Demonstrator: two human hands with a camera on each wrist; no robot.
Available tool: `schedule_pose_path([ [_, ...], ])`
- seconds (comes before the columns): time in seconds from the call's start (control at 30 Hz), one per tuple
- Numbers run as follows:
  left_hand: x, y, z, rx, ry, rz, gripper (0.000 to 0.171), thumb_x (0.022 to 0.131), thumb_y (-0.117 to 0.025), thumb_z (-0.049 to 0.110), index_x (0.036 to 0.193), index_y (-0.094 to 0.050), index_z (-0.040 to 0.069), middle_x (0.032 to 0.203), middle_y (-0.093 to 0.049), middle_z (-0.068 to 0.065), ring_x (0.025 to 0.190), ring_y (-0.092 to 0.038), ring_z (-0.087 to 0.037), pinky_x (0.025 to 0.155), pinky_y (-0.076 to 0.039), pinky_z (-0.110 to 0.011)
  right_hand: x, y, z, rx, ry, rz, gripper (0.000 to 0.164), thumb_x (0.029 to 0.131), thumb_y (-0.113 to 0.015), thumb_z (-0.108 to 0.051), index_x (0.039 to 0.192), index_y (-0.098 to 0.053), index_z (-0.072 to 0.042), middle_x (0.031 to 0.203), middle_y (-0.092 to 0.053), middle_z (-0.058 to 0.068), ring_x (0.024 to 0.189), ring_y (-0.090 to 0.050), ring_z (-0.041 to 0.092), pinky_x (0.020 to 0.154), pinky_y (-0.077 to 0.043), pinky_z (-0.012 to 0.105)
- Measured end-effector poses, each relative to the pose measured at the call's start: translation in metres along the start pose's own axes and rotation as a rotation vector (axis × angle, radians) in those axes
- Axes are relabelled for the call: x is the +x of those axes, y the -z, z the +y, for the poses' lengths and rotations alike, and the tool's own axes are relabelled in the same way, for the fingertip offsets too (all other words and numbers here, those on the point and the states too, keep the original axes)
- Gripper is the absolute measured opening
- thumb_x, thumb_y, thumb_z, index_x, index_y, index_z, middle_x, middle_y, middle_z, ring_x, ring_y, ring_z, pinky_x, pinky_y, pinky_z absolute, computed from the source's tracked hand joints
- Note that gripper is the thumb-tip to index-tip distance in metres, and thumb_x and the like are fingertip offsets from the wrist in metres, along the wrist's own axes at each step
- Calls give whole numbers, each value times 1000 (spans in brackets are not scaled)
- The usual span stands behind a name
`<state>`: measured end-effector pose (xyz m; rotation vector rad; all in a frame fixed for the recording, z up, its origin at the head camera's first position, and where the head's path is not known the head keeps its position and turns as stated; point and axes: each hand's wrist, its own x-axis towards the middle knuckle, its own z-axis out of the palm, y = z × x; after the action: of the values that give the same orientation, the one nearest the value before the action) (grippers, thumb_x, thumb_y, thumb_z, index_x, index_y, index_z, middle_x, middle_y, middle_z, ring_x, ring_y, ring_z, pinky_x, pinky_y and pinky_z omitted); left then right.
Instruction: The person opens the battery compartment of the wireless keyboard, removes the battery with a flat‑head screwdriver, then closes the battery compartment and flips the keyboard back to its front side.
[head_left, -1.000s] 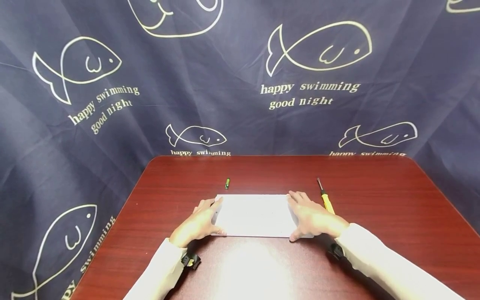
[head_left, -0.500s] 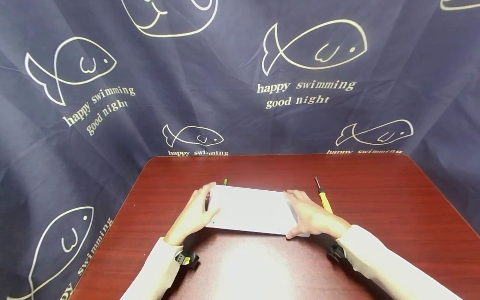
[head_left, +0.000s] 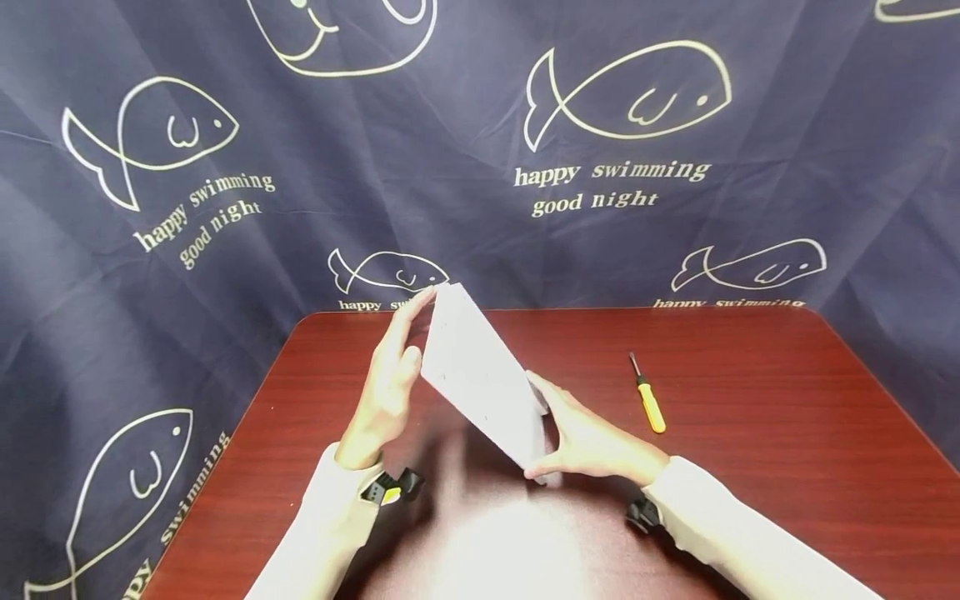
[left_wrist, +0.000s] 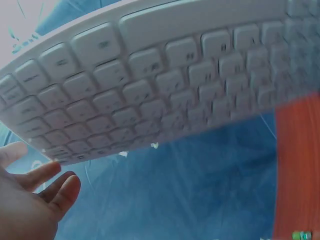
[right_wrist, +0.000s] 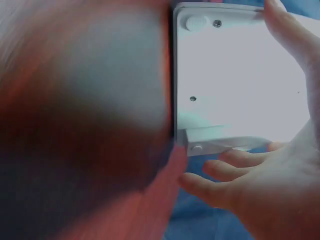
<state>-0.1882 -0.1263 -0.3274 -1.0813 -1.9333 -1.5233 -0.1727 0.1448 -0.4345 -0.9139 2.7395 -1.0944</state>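
A white keyboard (head_left: 476, 375) is tilted steeply over the table, its left end raised and its right end low. Its plain back with small screws faces me in the head view; the left wrist view shows rows of keys (left_wrist: 145, 92). My right hand (head_left: 588, 433) grips the lower end, thumb on the near long edge and fingers at the far one. Beside the raised end is my left hand (head_left: 386, 383), fingers fairly straight, fingertips right at the keyboard's corner.
A yellow-handled screwdriver (head_left: 650, 407) lies to the right on the red-brown table (head_left: 750, 392). A small green battery (left_wrist: 302, 235) shows in the left wrist view; the keyboard hides it from the head view. Behind the table hangs a dark blue curtain (head_left: 480, 167) printed with fish.
From lying flat, the keyboard has had its left end raised high and turned up. The left hand has risen with it; the right hand has shifted slightly left, still gripping the other end.
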Motion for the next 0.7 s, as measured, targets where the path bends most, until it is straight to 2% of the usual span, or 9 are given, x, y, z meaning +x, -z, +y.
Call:
schedule_pose_path([
  [0.2, 12, -14, 8, 10, -65, -5, 72, 97, -30, 54, 141, -38, -3, 139, -42, -15, 124, -40, -32, 101, -31, -39, 7, -15, -9, 51, 22, 16, 125, 62, -84, -52, 152, -6, -11, 149, -27, 14, 133, -31, 29, 103, -30, 47],
  [0.4, 16, -17, 8, 29, -105, -27, 71, 98, -29, 52, 140, -38, -4, 141, -40, -17, 126, -35, -32, 99, -31, -41, 12, -24, -14, 76, 7, 8, 125, 63, -84, -49, 152, -4, -12, 148, -27, 14, 134, -31, 30, 103, -30, 45],
  [0.57, 16, -18, 7, 29, -85, -37, 73, 97, -28, 55, 140, -38, -4, 144, -34, -17, 130, -31, -32, 98, -33, -41, 12, -22, -16, 77, 28, 12, 124, 64, -83, -50, 152, -5, -10, 149, -26, 15, 134, -29, 30, 103, -29, 47],
  [0.7, 14, -18, 5, 19, -61, -47, 74, 97, -27, 56, 141, -37, -3, 147, -30, -16, 132, -29, -31, 98, -34, -43, 11, -16, -18, 77, 80, 48, 122, 66, -82, -50, 151, -5, -10, 151, -23, 14, 136, -27, 28, 105, -27, 45],
])
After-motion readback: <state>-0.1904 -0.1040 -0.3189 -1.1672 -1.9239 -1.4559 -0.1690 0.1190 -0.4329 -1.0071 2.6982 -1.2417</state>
